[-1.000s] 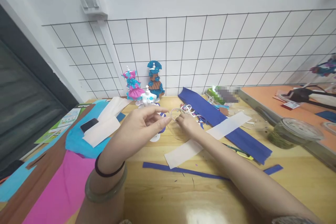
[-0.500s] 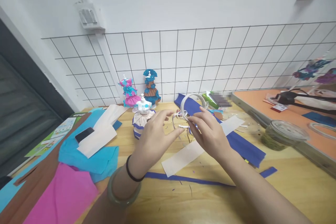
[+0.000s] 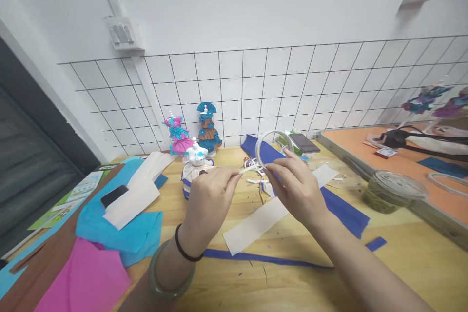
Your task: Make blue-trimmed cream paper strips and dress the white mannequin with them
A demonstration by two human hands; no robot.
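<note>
In my right hand (image 3: 298,185) is a roll of whitish tape (image 3: 259,148), held upright by its lower edge. My left hand (image 3: 212,200) pinches the loose end of the tape, and a short white strip (image 3: 249,169) stretches between the two hands. Behind my left hand stands a small dress figure (image 3: 196,153) with a white top and a cream and blue skirt, partly hidden. Under my hands lie a cream paper strip (image 3: 252,229) and a wide blue strip (image 3: 343,212). A narrow blue strip (image 3: 263,257) lies nearer to me.
Two dressed figures, one pink (image 3: 180,139) and one teal and brown (image 3: 208,131), stand by the wall grid. Turquoise paper (image 3: 109,224), pink paper (image 3: 80,278) and a phone (image 3: 114,196) lie left. A clear round container (image 3: 393,192) sits right.
My left hand's fingers, apart before, have closed on the tape end. A strip now runs from the roll to them. The view has shifted slightly.
</note>
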